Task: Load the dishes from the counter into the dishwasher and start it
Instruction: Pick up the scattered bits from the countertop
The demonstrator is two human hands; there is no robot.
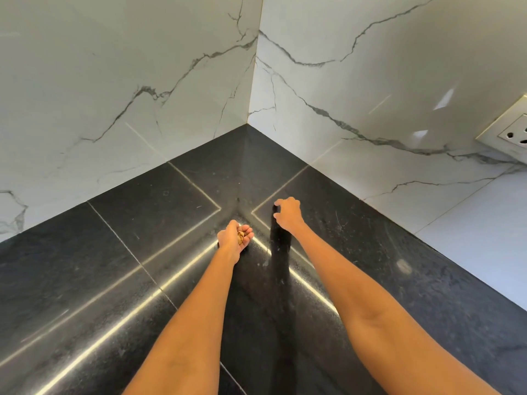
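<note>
Both my arms reach toward the inner corner of a black stone counter (114, 252). My left hand (235, 238) lies low on the counter with its fingers curled round a small gold-coloured object (240, 238); what that object is I cannot tell. My right hand (288, 213) is a little further back and to the right. Its fingers are curled over the top of a dark upright object (281, 240), black like the counter and hard to make out. No plates, bowls or dishwasher are in view.
White marble-look walls (142, 81) meet at the corner behind my hands. A wall socket (510, 132) sits at the right edge. Bright strip-light reflections run across the counter.
</note>
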